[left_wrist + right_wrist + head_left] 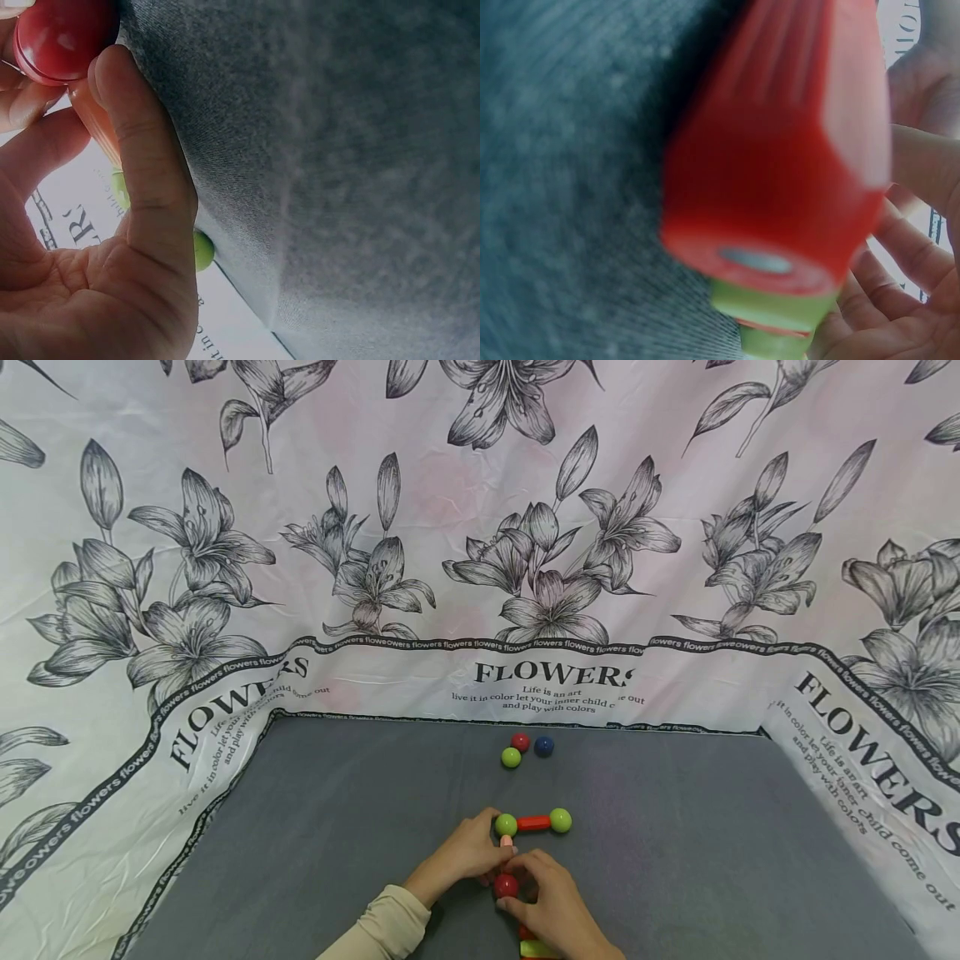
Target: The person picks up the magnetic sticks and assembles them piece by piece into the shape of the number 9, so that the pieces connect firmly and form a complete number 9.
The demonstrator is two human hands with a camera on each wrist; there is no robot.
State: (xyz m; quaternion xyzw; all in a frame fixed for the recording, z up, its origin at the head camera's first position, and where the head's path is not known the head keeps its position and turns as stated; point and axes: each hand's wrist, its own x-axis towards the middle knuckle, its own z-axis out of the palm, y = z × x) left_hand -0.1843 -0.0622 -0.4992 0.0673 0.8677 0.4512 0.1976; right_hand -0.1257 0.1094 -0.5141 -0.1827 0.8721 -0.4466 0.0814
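Observation:
In the head view a green ball (pixel 506 825), a red stick (pixel 533 822) and a second green ball (pixel 560 820) form a row on the grey cloth. From the first green ball an orange stick (pixel 96 124) runs toward the person, with a red ball (pixel 506 886) at its near end. My left hand (pixel 470 850) pinches the orange stick between thumb and finger. My right hand (pixel 553 897) holds the red ball with thumb and fingertips from the right.
Loose red (pixel 520 742), green (pixel 511 757) and blue (pixel 543 746) balls lie farther back. By the right forearm are sticks, including a yellow-green stick (pixel 538 948) and a red stick (pixel 757 187) with a metal disc in its end. A flower-printed cloth (pixel 375 681) hangs behind.

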